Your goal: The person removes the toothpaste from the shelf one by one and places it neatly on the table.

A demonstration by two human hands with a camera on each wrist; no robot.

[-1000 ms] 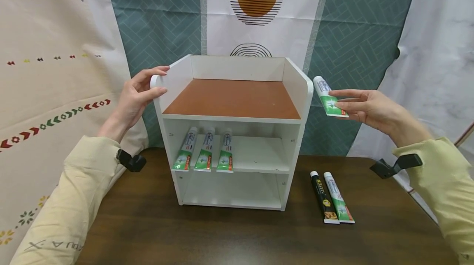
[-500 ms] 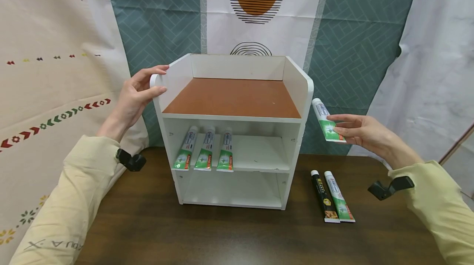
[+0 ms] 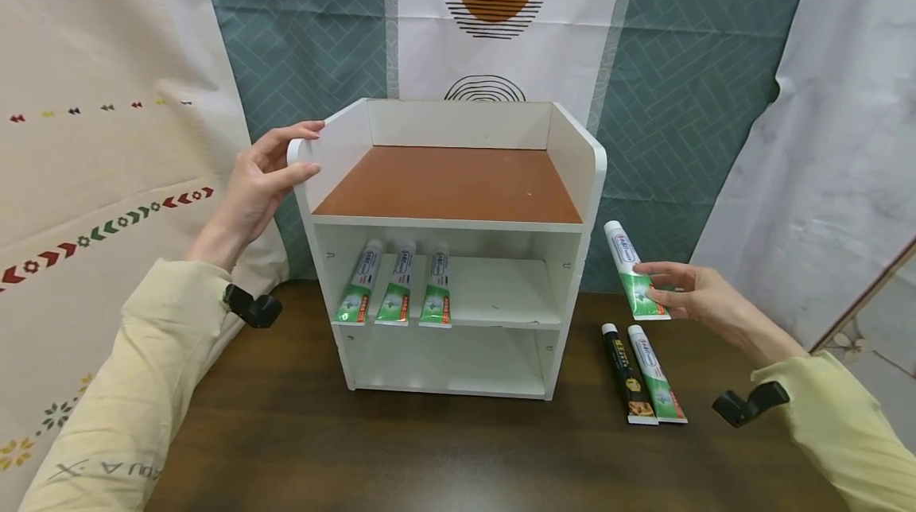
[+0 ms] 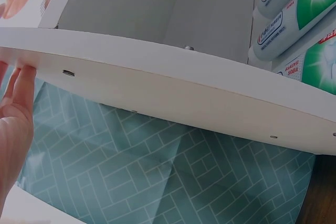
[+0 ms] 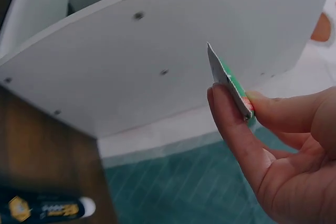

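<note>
My left hand (image 3: pixel 259 182) grips the upper left side wall of a white shelf unit (image 3: pixel 458 223), thumb in front and fingers over the edge. To the right of the unit, my right hand (image 3: pixel 704 301) pinches a white-and-green toothpaste tube (image 3: pixel 634 277) near its flat end, cap pointing up and away. In the right wrist view the flat end of this tube (image 5: pixel 231 82) sits between thumb and fingers. Three like toothpaste tubes (image 3: pixel 395 293) lie side by side on the left of the middle shelf, caps inward. Below my right hand, a black toothpaste tube (image 3: pixel 630 375) and another green one (image 3: pixel 658 375) lie on the table.
The unit stands on a dark brown table (image 3: pixel 322 456) and has a brown top board (image 3: pixel 458 182) with raised walls. Patterned cloths (image 3: pixel 308 35) hang behind and at both sides. The unit's right side wall stands close to the held tube.
My right hand has lowered with the toothpaste tube, from beside the top of the unit to just above the tubes on the table. My left hand stays on the side wall.
</note>
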